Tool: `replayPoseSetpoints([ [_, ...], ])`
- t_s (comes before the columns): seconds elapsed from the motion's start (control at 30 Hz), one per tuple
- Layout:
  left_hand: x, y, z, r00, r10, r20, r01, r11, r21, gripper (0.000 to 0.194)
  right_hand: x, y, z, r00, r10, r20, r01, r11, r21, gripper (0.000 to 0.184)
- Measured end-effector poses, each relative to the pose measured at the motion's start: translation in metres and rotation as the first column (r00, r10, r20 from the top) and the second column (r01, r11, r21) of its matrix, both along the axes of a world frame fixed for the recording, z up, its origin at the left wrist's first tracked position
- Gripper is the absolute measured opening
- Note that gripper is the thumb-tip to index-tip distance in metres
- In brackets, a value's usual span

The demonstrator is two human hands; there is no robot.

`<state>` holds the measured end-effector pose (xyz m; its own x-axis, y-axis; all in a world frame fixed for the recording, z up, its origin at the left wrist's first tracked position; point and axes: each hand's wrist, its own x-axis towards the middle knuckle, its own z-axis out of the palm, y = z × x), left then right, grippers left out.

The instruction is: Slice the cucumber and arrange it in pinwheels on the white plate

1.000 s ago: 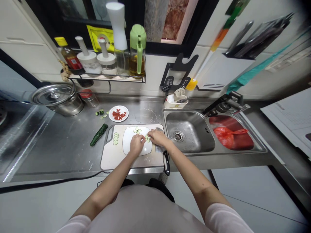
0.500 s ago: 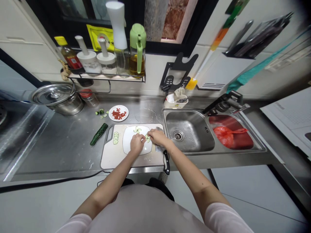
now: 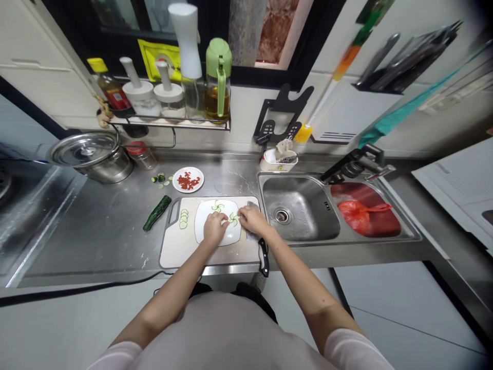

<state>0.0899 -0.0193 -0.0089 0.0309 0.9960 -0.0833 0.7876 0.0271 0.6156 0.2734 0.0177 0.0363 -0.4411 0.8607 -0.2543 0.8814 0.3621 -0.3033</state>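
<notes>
A white plate (image 3: 204, 234) lies on the pale cutting board (image 3: 173, 254). On it are two pinwheels of cut cucumber slices, one at the top (image 3: 217, 206) and one at the right (image 3: 233, 219). My left hand (image 3: 214, 227) is over the plate, left of the right-hand pinwheel, its thumb and forefinger apart and empty. From the right, my right hand (image 3: 252, 220) pinches at the outer end of a slice in that pinwheel; its fingertips partly hide the slice. A row of cucumber slices (image 3: 184, 219) rests on the board's left. Under my right hand lies a knife (image 3: 264, 257), its blade partly covered.
Left of the board is a cucumber piece (image 3: 157, 213). Behind are cucumber scraps (image 3: 160, 179) and a small plate (image 3: 175, 181) of chopped red bits. A lidded pot (image 3: 110, 167) and a red-capped jar (image 3: 141, 155) stand back left. The sink (image 3: 304, 205) adjoins the board's right.
My hands have moved apart: the left back to the left, the right slightly to the right. The right-hand cucumber pinwheel now shows more fully between them.
</notes>
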Motion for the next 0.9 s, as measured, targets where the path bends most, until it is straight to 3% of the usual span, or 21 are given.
replayPoseSetpoints([
  [0.53, 0.01, 0.0, -0.001, 0.999, 0.0, -0.034, -0.001, 0.999, -0.037, 0.011, -0.003, 0.0, -0.002, 0.998, 0.034, 0.044, -0.034, 0.999, 0.0, 0.025],
  [0.73, 0.005, -0.001, 0.005, 1.0, 0.022, -0.005, -0.022, 1.0, -0.021, 0.01, 0.006, -0.002, -0.009, 0.992, -0.07, -0.104, 0.073, 0.997, 0.02, 0.026],
  [0.9, -0.016, -0.01, 0.012, 0.992, 0.107, 0.068, -0.109, 0.994, 0.027, 0.011, 0.012, -0.008, -0.013, 0.986, -0.139, -0.096, 0.139, 0.99, -0.007, 0.024],
])
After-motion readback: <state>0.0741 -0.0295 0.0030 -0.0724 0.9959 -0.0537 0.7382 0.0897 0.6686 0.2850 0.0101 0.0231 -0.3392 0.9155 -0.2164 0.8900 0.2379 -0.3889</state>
